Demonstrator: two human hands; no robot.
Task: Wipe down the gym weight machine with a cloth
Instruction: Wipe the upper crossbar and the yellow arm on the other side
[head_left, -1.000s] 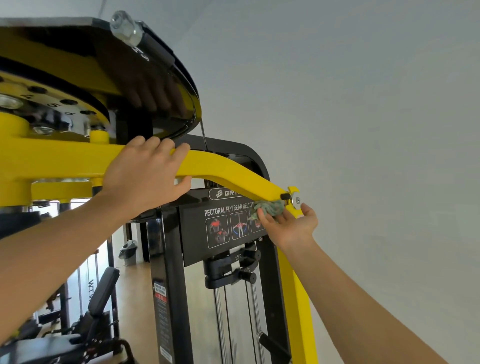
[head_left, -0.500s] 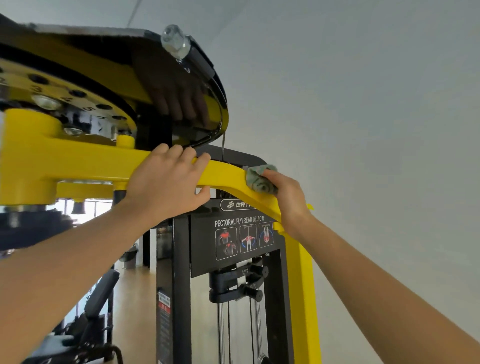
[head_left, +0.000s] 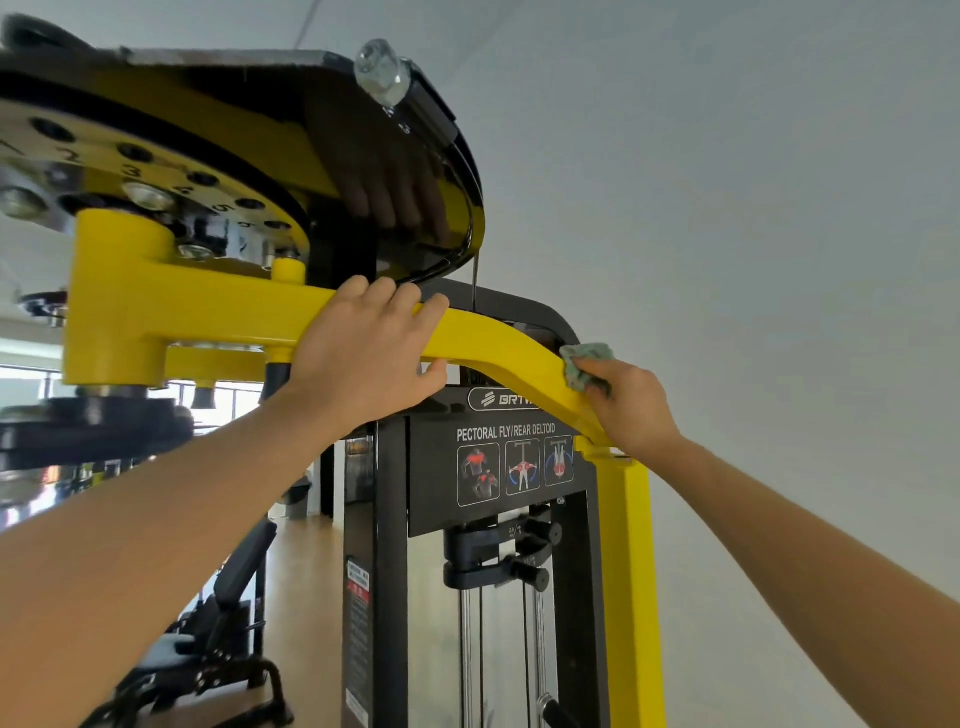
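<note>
high on the weight machine (head_left: 387, 597), grips the curved yellow arm (head_left: 498, 348) with the left hand (head_left: 363, 358): four fingers curled over the top edge, thumb hooked underneath. further right along the same arm, just above the joint with the yellow upright (head_left: 628, 571), presses a crumpled green cloth (head_left: 584, 361) onto the arm's top edge with the right hand (head_left: 631, 402); holds the cloth bunched under bent fingers, with part of it poking out above the fingertips. reaches both bare forearms up from the bottom corners of the view, hands well apart on the arm.

looks up at the underside of a glossy black plate (head_left: 426, 254) right above the left hand, with a dim reflection of fingers in it and a large shiny bolt (head_left: 382, 70) at its rim. shows, to the left, a chromed disc (head_left: 130, 171) with numbered holes, seated over the yellow pivot (head_left: 119, 291). reads "pectoral fly/rear deltoid" on a black label panel (head_left: 498, 467) below the arm, over three small exercise diagrams. takes in steel guide rods (head_left: 466, 649) lower down inside the frame, a black padded seat (head_left: 239, 566) and wooden floor (head_left: 306, 597) at lower left, and a plain pale wall (head_left: 753, 208) on the right.
</note>
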